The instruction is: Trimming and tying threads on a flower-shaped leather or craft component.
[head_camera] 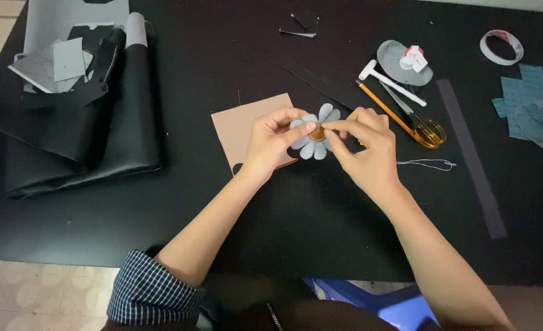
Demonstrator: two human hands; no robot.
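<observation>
- My left hand [271, 142] and right hand [364, 146] pinch the pale blue paper flower with brown centre [316, 138], above the black desk [320, 202] middle.
- I judge I am fixing the centre; next needs firm, steady pressing.

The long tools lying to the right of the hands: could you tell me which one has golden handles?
The scissors, whose golden loop handles lie nearest the right hand. The small hammer is white; the pencil is an orange stick without loops.
</observation>
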